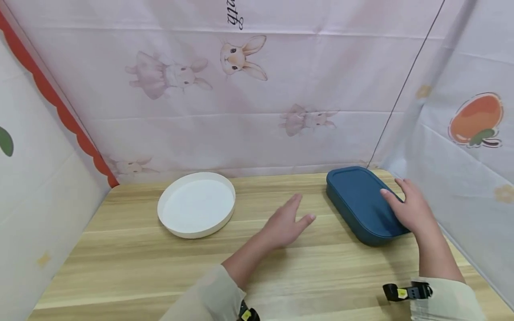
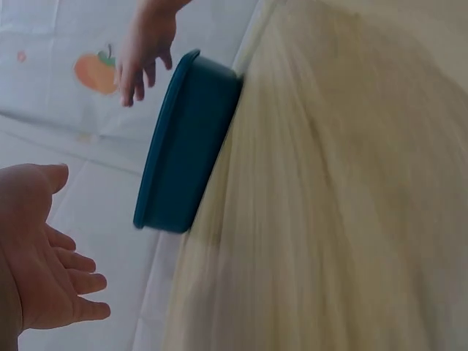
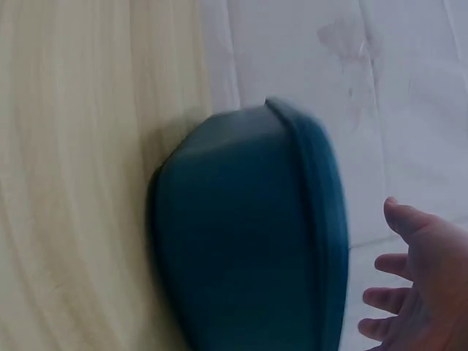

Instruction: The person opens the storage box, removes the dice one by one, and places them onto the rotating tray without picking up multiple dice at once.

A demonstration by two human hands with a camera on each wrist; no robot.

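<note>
The dark blue lidded box (image 1: 355,203) sits at the right of my desk (image 1: 168,267), set at a slant, its far end close to the back edge where the pink-tinted cloth (image 1: 249,147) hangs. On its right I have only a narrow strip of wood before the white side cloth (image 1: 462,187); on its left there is much more room, a broad stretch of wood reaching to the round white tray (image 1: 196,203).

From the head view my right grip (image 1: 411,207) overlaps the box's right long side and I can't judge height. The left wrist view settles it: the grip hangs above the lid, apart from it, and I see the box's deep side wall under a projecting rim. The right wrist view, somewhat blurred, also shows a gap between fingertips and lid. That grip is spread, thumb well away from the fingers, holding nothing.

My left grip (image 1: 283,225) is over the wood between tray and box, nearer the box, fingers extended, thumb apart, with nothing in it.
</note>
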